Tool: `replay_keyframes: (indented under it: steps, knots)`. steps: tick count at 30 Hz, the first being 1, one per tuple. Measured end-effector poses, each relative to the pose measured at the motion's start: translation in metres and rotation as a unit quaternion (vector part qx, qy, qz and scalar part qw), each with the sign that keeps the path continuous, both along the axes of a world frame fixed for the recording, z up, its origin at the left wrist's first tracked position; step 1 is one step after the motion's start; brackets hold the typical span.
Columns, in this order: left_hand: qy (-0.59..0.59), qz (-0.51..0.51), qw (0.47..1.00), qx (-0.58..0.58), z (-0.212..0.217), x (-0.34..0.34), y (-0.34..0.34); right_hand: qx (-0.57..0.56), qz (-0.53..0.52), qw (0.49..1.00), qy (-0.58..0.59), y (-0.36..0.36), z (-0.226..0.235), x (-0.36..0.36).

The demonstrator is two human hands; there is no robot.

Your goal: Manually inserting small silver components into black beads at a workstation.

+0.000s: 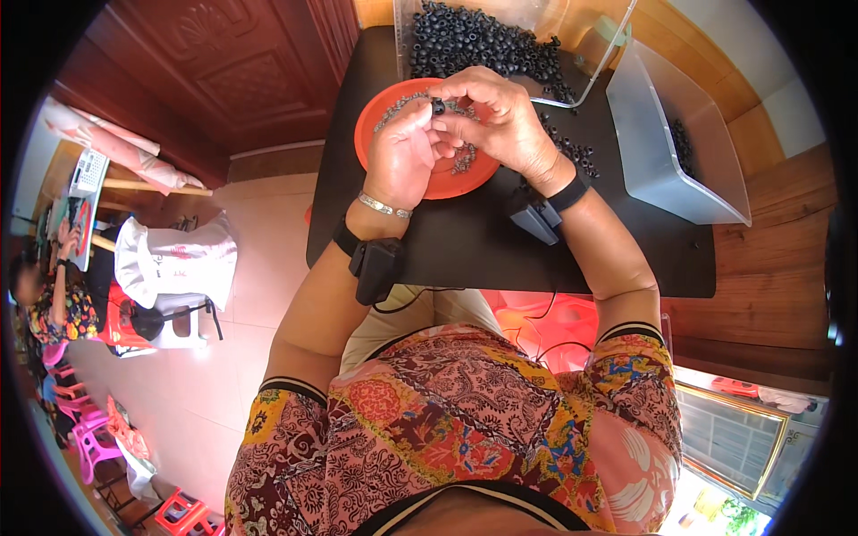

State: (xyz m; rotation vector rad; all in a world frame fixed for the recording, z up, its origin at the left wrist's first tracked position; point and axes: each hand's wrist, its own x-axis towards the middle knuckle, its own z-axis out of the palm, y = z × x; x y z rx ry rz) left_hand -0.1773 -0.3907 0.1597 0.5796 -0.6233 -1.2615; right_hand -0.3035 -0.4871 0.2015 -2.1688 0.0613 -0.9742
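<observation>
A small round black part (438, 106), seemingly plastic with a hole, is pinched between the fingertips of both hands. My left hand (399, 161) is closed, with its thumb against the part's left side. From the right, my right hand (502, 121) closes on it with index finger and thumb; whether a tiny metal piece is also between the fingers cannot be seen. Just below the hands sits a round orange-red plate (453, 185) holding many small grey metal pieces (465, 159). My hands hide the middle of the plate.
A clear bin (585, 96) full of black parts stands at the far side of the black table (447, 241). Loose black parts (576, 154) lie beside the plate. At right is a second translucent bin (661, 161) with some parts. Another person (58, 299) sits far left.
</observation>
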Motion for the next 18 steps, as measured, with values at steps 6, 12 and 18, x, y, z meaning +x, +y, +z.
replay_keyframes:
  steps: [6, 12, 18]
  knots:
    - [-0.001, 0.01, 1.0, -0.013, 0.0, -0.001, -0.001, -0.186, -0.079, 0.979, -0.037, 0.001, 0.0, 0.001]
    - [-0.003, -0.023, 0.999, -0.035, 0.001, 0.001, 0.001, -0.196, -0.115, 0.971, -0.076, 0.007, 0.0, 0.004]
    - [0.05, -0.03, 0.998, -0.026, 0.001, 0.0, 0.001, -0.181, -0.112, 0.974, -0.073, 0.012, 0.004, 0.004]
